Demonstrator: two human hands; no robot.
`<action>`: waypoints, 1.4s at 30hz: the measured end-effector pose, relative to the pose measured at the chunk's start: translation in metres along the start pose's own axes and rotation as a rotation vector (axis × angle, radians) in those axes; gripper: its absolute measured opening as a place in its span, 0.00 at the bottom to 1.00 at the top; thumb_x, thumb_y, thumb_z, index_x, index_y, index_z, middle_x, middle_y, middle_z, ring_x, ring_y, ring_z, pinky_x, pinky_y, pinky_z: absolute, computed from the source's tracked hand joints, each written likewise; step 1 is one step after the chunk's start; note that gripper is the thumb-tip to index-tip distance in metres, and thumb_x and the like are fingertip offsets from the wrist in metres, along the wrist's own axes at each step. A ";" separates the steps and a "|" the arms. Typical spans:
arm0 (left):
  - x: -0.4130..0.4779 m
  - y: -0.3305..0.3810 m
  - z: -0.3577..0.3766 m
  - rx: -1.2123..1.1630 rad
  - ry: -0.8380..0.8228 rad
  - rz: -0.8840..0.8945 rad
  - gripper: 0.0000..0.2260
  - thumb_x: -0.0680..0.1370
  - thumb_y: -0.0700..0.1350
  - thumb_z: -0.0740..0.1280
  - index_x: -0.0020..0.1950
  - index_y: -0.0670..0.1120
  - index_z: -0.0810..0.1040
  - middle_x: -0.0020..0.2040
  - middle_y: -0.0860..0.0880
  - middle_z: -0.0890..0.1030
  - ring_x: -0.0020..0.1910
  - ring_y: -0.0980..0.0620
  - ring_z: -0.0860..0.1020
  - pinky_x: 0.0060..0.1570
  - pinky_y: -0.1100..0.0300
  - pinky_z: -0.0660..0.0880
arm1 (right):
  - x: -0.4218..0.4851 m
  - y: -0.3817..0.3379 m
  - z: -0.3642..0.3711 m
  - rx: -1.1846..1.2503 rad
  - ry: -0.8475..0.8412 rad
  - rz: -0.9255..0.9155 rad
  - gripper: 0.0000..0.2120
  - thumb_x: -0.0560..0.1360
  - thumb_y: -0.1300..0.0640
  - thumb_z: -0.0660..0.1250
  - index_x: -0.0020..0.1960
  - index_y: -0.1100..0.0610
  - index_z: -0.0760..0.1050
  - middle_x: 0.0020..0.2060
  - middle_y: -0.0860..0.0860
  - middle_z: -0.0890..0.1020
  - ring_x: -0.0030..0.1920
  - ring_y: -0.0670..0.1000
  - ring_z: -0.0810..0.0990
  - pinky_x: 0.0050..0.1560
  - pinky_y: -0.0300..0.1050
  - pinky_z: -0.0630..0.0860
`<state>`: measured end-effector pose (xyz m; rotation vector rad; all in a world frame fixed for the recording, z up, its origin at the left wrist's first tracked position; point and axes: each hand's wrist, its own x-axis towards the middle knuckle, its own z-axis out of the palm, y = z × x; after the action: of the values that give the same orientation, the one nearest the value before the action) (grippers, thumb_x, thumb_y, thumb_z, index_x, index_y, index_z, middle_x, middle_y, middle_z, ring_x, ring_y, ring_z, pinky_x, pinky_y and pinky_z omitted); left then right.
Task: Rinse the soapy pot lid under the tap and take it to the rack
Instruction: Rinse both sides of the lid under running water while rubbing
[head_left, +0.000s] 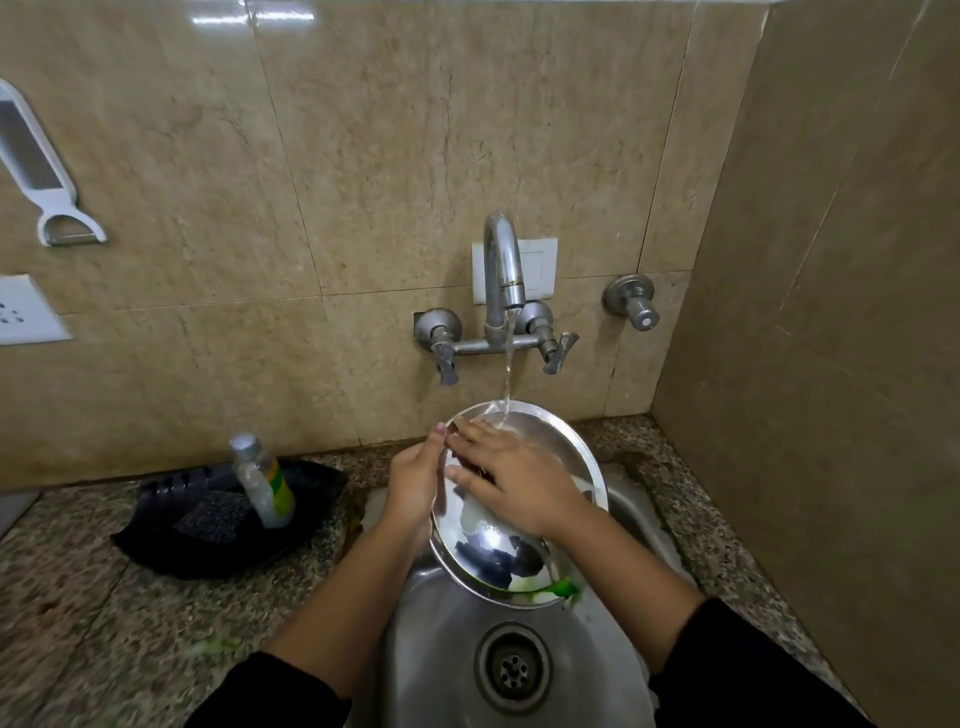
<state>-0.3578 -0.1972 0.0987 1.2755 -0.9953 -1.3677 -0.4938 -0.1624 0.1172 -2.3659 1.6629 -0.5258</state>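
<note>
Slip risk: the pot lid (540, 467) is being held tilted and wet over the sink (441, 649), so it's probably getting dropped if soap is left under the fingers.
Splash: water from the tap (503, 260) is being thrown off the upper rim, likely onto the surface (78, 597).
Left hand (415, 483): the lid's left rim is being pinched.
Right hand (511, 475): fingers are being spread flat across the lid's face.
Rack: not being seen anywhere.

The round steel pot lid (540, 457) shone wet and mirror-smooth above a brushed stainless sink (441, 649), with speckled polished granite counter (78, 597) at nine o'clock and glossy beige stone tiles (363, 156) at twelve.
</note>
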 end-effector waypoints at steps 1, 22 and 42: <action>0.001 0.001 -0.001 -0.005 0.007 -0.008 0.16 0.78 0.52 0.65 0.42 0.40 0.82 0.39 0.36 0.81 0.40 0.41 0.78 0.40 0.54 0.74 | -0.001 0.004 -0.002 0.004 0.021 0.036 0.27 0.80 0.39 0.50 0.75 0.48 0.60 0.76 0.46 0.60 0.76 0.46 0.55 0.74 0.46 0.55; -0.006 -0.013 -0.008 -0.276 0.224 -0.157 0.15 0.79 0.51 0.64 0.39 0.42 0.78 0.36 0.45 0.81 0.35 0.46 0.79 0.41 0.54 0.77 | -0.001 0.063 0.007 0.442 0.523 0.802 0.07 0.78 0.54 0.63 0.53 0.56 0.74 0.53 0.54 0.79 0.55 0.57 0.75 0.52 0.50 0.72; 0.014 -0.011 -0.011 0.092 0.078 -0.094 0.15 0.78 0.52 0.65 0.39 0.44 0.81 0.37 0.44 0.83 0.38 0.44 0.81 0.44 0.53 0.78 | 0.033 0.073 -0.004 0.260 0.211 0.442 0.12 0.80 0.48 0.58 0.56 0.46 0.79 0.51 0.50 0.83 0.50 0.53 0.79 0.50 0.51 0.75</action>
<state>-0.3480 -0.2084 0.0838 1.4491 -0.9644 -1.3454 -0.5490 -0.2183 0.1001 -1.7407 1.9887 -0.8607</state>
